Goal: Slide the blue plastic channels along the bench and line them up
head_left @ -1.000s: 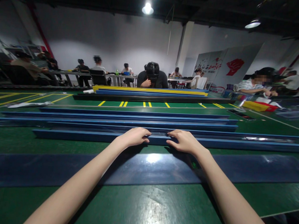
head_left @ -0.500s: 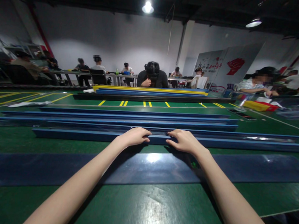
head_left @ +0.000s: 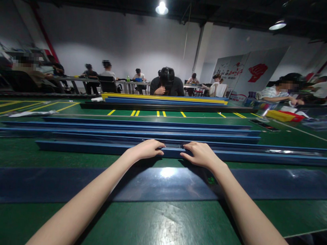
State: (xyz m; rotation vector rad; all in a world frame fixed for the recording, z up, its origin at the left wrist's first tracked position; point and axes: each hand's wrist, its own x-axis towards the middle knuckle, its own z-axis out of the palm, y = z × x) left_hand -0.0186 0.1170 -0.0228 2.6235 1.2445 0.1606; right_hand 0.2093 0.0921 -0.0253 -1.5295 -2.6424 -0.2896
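Across the table in front of me lies a long blue channel strip (head_left: 97,147) with raised edges. My left hand (head_left: 148,149) grips its near wall close to the middle, thumb in front and fingers over the top. A short way to the right, my right hand (head_left: 200,153) grips the same wall in the same way. The fingertips inside the channel are partly hidden. Closer to me, a flat, glossy dark-blue strip (head_left: 55,182) lies under my forearms. Just beyond the held channel, more blue channel strips (head_left: 130,128) lie parallel to it.
Farther back on the green table (head_left: 164,223) are yellow strips (head_left: 164,98) and a black bar (head_left: 164,108). A phone (head_left: 265,125) and a yellow-and-red bag (head_left: 284,116) lie at right. A person (head_left: 178,85) sits opposite; several others sit around.
My right hand has shifted very slightly left along the channel wall. The left hand and the strips look unmoved.
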